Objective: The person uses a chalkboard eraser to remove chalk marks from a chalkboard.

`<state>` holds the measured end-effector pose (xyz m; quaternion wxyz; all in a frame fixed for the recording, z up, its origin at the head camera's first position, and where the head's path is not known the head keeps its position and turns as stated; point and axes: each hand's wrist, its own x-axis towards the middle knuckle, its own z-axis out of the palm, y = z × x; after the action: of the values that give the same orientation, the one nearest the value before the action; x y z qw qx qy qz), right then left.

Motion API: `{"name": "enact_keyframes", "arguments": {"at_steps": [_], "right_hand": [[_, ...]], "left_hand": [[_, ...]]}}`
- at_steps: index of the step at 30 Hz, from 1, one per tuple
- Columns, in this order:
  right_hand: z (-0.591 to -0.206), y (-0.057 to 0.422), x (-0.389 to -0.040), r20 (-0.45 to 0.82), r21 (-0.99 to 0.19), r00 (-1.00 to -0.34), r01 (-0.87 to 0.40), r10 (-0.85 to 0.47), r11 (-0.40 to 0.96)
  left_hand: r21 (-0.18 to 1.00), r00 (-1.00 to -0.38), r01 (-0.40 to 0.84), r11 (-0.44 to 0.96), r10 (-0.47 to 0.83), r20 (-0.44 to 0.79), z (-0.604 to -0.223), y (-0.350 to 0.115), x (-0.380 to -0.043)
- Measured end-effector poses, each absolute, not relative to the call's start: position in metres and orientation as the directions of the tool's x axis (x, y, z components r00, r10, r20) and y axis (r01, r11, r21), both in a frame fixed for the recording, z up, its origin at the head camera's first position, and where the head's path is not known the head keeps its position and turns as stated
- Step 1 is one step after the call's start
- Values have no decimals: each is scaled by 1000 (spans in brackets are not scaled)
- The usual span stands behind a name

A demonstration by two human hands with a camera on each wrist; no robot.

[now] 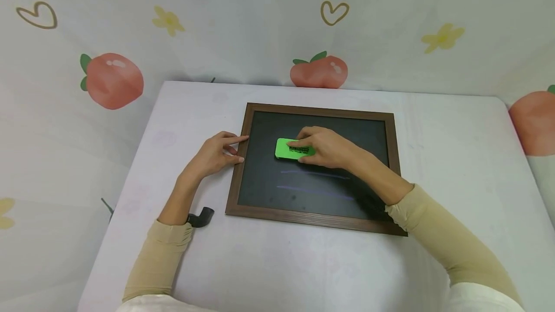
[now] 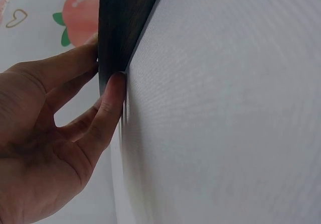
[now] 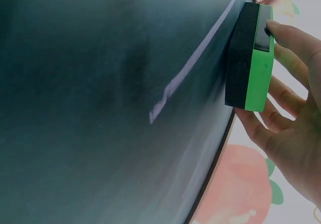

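A small blackboard (image 1: pixel 269 177) in a brown wooden frame lies on the table. My right hand (image 1: pixel 327 148) grips a green board eraser (image 1: pixel 283 149) with a dark label, holding it against the board's upper middle. In the right wrist view, the eraser's black felt side (image 3: pixel 239 58) faces the board and the fingers (image 3: pixel 288 96) hold its green back. My left hand (image 1: pixel 214 154) touches the left side of the frame (image 1: pixel 234 184) with extended fingers. The left wrist view has the thumb (image 2: pixel 108 111) against the frame's edge. Two faint purple lines (image 1: pixel 315 191) cross the board below the eraser.
A white cloth covers the table (image 1: pixel 295 264). Behind it hangs a white backdrop (image 1: pixel 243 37) printed with peaches, hearts and flowers. A black strap or camera mount (image 1: pixel 201 217) sticks out at my left wrist. My right forearm (image 1: pixel 377 177) passes over the board's right side.
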<state>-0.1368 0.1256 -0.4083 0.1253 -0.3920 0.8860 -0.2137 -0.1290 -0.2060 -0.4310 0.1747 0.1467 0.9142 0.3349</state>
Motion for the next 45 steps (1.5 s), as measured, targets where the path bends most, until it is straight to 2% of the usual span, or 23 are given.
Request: {"name": "enact_keyframes", "arguments": {"at_steps": [11,24,32,45], "right_hand": [[-411,127,-137,-37,-513,-677,-618,-735,596],[-419,136,-130,-15,-642,-799,-454,-602,618],[-417,151,-126,-59,-651,-825,-395,-562,648],[-414,185,-115,-64,-612,-842,-391,-536,687]], "left_hand": [[658,-895,163,735,391,-215,-432,-206,-129],[657,-895,156,737,387,-221,-429,-207,-129],[663,-892,156,732,392,-223,-429,-206,-130],[666,-891,169,726,401,-211,-430,-205,-131]]}}
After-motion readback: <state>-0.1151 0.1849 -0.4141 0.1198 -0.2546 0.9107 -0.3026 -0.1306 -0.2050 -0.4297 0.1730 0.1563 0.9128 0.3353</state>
